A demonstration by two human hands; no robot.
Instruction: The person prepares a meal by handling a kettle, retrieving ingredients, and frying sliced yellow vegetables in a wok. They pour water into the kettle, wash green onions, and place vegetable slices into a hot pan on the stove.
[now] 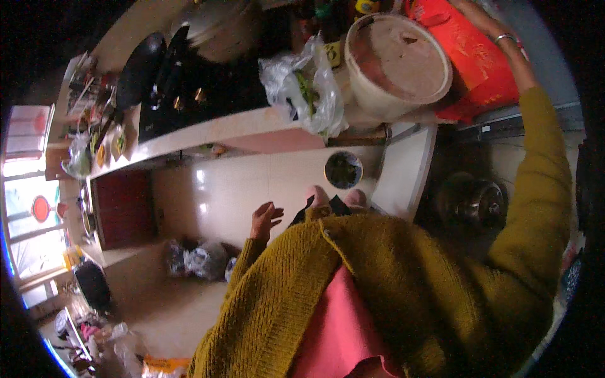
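At the top right, my right hand (475,16) reaches over a red bag (487,66) with golden print; its fingers run to the dark rim, so its grip is unclear. Beside the bag stands a big whitish bucket (383,97) with a stained lid. A clear plastic bag (326,101) with green vegetables (307,92) lies at the counter's edge, left of the bucket. My left hand (265,219) hangs low near my body, fingers loosely apart, holding nothing. A round bowl (343,169) of dark greens sits on the floor before my slippers.
A black stove (222,90) is set in the counter (208,125), with a large pot (217,33) behind. Below the bucket, a white cabinet door (401,165) stands open near a metal pot (489,205). Several plastic bags (203,260) lie on the floor at left.
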